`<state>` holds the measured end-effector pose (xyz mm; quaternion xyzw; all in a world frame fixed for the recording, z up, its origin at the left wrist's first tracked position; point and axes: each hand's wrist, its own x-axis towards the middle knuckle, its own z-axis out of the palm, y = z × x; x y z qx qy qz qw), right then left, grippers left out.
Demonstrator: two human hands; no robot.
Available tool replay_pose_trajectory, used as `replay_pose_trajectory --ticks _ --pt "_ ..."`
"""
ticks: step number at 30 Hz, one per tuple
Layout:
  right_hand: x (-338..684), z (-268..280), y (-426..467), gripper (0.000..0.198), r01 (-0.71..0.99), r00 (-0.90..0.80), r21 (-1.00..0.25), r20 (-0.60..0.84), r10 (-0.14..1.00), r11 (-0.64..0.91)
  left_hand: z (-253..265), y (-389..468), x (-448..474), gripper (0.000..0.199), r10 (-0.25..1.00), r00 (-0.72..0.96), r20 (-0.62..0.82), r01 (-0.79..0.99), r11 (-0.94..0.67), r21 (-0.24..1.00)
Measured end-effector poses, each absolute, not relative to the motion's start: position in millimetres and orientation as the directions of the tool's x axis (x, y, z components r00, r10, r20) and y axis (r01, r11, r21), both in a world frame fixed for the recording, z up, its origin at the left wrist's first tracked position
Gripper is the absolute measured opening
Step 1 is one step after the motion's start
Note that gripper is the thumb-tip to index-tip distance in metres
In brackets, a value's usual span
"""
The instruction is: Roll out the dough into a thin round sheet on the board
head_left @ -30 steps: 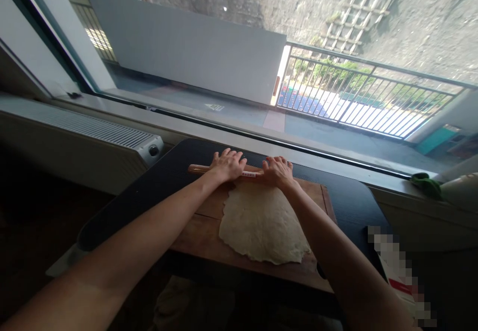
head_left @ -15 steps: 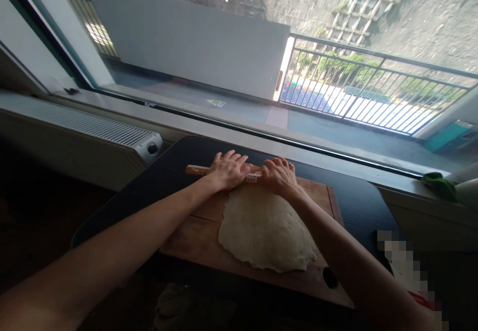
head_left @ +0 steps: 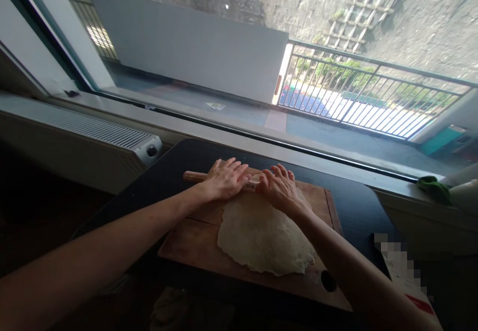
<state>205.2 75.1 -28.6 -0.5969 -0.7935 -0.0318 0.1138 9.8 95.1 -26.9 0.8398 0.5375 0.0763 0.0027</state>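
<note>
A wooden rolling pin (head_left: pixel 194 176) lies across the far end of a flattened sheet of dough (head_left: pixel 263 236). My left hand (head_left: pixel 227 177) rests on the pin with its palm down and fingers stretched forward. Beside it, my right hand (head_left: pixel 279 185) presses on the pin too, its fingers spread and slightly bent over it. Between the hands a pale label shows on the pin; its right end is hidden by my right hand. Under the dough is a wooden cutting board (head_left: pixel 186 241) with a round hole near its close right corner. The dough's edge is uneven.
The board sits on a dark table (head_left: pixel 354 211) with rounded corners. A radiator (head_left: pixel 93 127) stands to the left, and a window sill (head_left: pixel 317 159) runs behind the table. A green cloth (head_left: pixel 435 190) lies on the sill at right. Outside is a railing (head_left: pixel 343 89).
Both hands and the rolling pin have shifted slightly toward me over the dough. A bit more of the dough's far right edge shows past my right hand. The view has tilted a little.
</note>
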Motion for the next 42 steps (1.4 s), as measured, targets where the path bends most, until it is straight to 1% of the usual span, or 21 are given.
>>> replay_pose_trajectory --ticks 3,5,7,10,12,14,16,18,20,22,24,28,30,33,36,38,40,42 --pt "204 -27 90 0.038 0.965 -0.22 -0.105 0.182 0.958 0.242 -25 106 12 0.056 0.919 0.377 0.116 0.917 -0.388 0.096" --pt "203 -24 112 0.037 0.972 -0.17 -0.146 0.122 0.978 0.187 -23 122 17 0.055 0.949 0.305 0.082 0.942 -0.313 0.124" --pt "202 -21 134 0.039 0.976 -0.109 -0.179 0.084 0.991 0.122 -21 139 22 0.054 0.973 0.215 0.085 0.962 -0.226 0.15" --pt "201 -19 153 0.041 0.98 -0.043 -0.191 0.103 0.994 0.062 -21 155 26 0.051 0.981 0.122 0.152 0.976 -0.147 0.164" --pt "201 -19 154 0.042 0.979 -0.034 -0.196 0.1 0.994 0.053 -22 156 26 0.051 0.982 0.108 0.156 0.977 -0.134 0.169" --pt "201 -20 145 0.043 0.978 -0.04 -0.202 0.069 0.997 0.053 -23 150 24 0.055 0.986 0.126 0.111 0.974 -0.144 0.174" --pt "203 -23 129 0.044 0.977 -0.078 -0.193 0.06 0.995 0.088 -24 136 21 0.059 0.982 0.175 0.074 0.968 -0.185 0.168" --pt "204 -25 110 0.042 0.973 -0.159 -0.152 0.107 0.982 0.174 -25 120 17 0.06 0.966 0.246 0.078 0.956 -0.256 0.144" --pt "206 -27 94 0.041 0.962 -0.236 -0.096 0.168 0.957 0.254 -26 107 14 0.057 0.94 0.324 0.112 0.935 -0.336 0.116" --pt "206 -27 87 0.041 0.958 -0.263 -0.064 0.194 0.945 0.28 -26 101 13 0.056 0.922 0.363 0.134 0.921 -0.377 0.101" --pt "204 -25 94 0.041 0.967 -0.224 -0.081 0.167 0.96 0.24 -25 107 15 0.055 0.932 0.343 0.118 0.929 -0.355 0.103" --pt "199 -17 124 0.041 0.982 -0.083 -0.168 0.051 0.995 0.091 -19 133 22 0.056 0.975 0.216 0.041 0.966 -0.22 0.137" --pt "198 -16 130 0.042 0.98 -0.049 -0.189 0.041 0.998 0.056 -17 139 24 0.058 0.982 0.188 0.032 0.971 -0.191 0.147" --pt "200 -20 114 0.043 0.979 -0.104 -0.161 0.117 0.988 0.122 -18 125 22 0.06 0.969 0.241 0.055 0.96 -0.246 0.135" --pt "205 -28 75 0.044 0.968 -0.214 -0.083 0.226 0.95 0.238 -22 91 14 0.057 0.931 0.348 0.115 0.927 -0.359 0.105" --pt "209 -31 53 0.045 0.957 -0.26 -0.059 0.264 0.929 0.284 -24 69 9 0.054 0.895 0.413 0.166 0.899 -0.43 0.084" --pt "210 -33 43 0.046 0.95 -0.281 -0.056 0.281 0.918 0.308 -25 58 6 0.052 0.87 0.449 0.205 0.88 -0.47 0.068" --pt "208 -32 49 0.046 0.954 -0.266 -0.059 0.289 0.92 0.294 -26 62 8 0.052 0.872 0.438 0.219 0.885 -0.461 0.065"
